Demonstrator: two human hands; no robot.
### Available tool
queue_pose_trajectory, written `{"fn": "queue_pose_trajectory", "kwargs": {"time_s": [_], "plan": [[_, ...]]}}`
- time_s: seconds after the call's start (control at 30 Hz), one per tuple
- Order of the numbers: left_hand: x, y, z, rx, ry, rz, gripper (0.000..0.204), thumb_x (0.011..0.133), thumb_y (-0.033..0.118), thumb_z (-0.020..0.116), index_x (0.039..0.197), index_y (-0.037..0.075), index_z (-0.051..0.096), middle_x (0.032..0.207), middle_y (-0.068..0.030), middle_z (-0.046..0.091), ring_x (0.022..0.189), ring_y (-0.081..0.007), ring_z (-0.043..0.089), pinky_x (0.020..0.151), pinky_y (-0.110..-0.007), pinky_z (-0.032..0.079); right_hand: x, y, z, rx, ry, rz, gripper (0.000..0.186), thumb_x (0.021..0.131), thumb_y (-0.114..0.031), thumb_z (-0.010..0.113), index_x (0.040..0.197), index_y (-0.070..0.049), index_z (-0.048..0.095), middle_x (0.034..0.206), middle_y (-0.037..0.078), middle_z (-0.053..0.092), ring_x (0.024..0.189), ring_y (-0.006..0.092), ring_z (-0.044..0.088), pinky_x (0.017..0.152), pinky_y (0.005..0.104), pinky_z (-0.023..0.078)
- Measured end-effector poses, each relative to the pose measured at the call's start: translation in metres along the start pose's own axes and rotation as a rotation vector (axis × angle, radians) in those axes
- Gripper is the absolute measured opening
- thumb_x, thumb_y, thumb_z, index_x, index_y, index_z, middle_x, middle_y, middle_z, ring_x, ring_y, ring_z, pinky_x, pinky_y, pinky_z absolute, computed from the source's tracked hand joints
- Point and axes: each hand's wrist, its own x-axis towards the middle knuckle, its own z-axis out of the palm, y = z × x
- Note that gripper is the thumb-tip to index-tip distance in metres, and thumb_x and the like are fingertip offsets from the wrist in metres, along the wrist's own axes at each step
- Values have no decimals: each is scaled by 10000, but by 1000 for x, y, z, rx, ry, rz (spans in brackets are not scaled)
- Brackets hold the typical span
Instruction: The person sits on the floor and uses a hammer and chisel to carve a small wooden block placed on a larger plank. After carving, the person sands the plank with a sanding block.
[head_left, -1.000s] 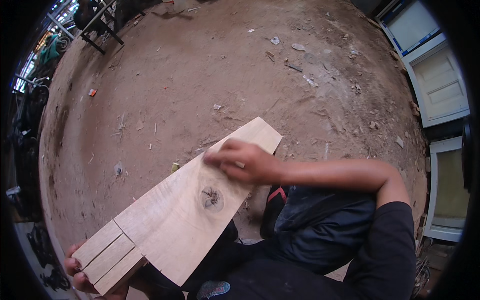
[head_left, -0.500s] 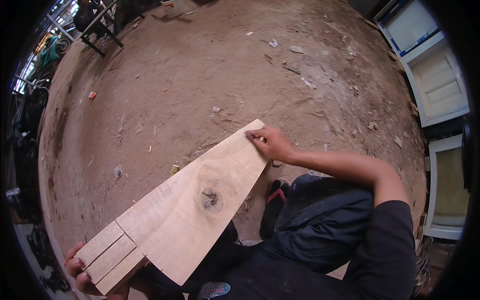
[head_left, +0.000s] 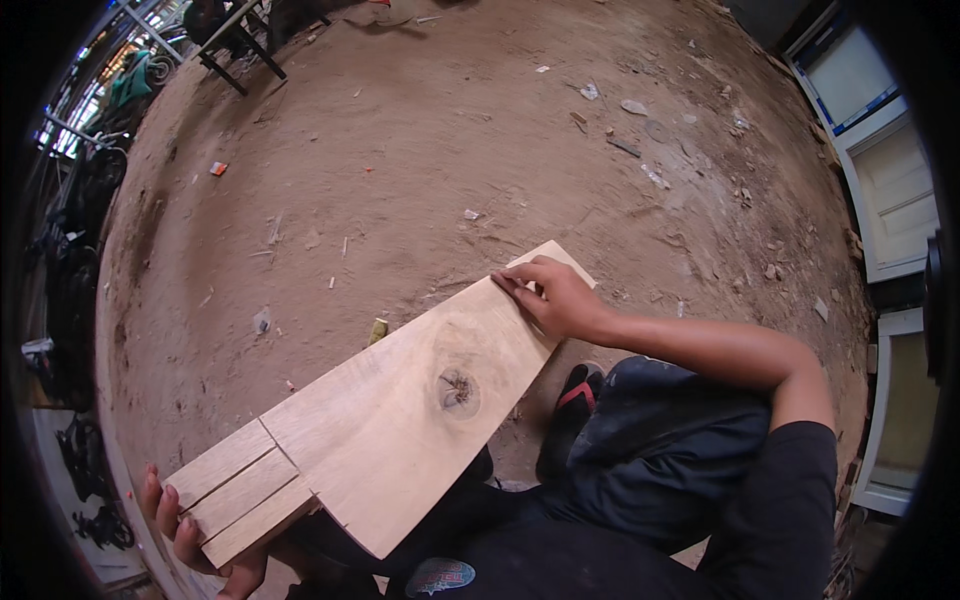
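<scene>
A pale wooden board (head_left: 400, 410) with a dark knot lies slanted across my lap, its near end cut into narrow strips. My left hand (head_left: 185, 530) grips that strip end from below at the lower left, fingers curled over its edge. My right hand (head_left: 555, 295) rests flat on the board's far end, fingers spread near the upper edge, holding it down.
Bare dirt ground (head_left: 420, 160) strewn with wood chips and scraps spreads ahead. White framed panels (head_left: 890, 190) stand at the right. A dark metal frame (head_left: 235, 45) stands at the far upper left. My foot in a black and red sandal (head_left: 570, 415) sits beneath the board.
My right hand slid along the board from near the middle to its far end, then settled flat there. The board and left hand stayed in place.
</scene>
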Motion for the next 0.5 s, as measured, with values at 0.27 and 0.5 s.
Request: {"fn": "queue_pose_trajectory", "kwargs": {"time_s": [0.27, 0.5], "plan": [[-1, 7, 1, -126, 56, -20, 893, 988, 698, 88, 1230, 69, 674, 1171, -225, 697, 1185, -445, 619, 1053, -657, 439, -13, -135, -3, 226, -136, -736, 540, 898, -55, 683, 1422, -160, 613, 981, 137, 622, 830, 280, 635, 734, 389, 550], [4, 13, 16, -266, 46, -50, 845, 999, 688, 124, 1204, 81, 674, 1120, -190, 688, 1177, -413, 592, 1035, -606, 464, 11, -66, 1, 50, -73, -239, 412, 920, -42, 684, 1320, -141, 707, 975, 142, 667, 864, 275, 676, 771, 377, 564]]}}
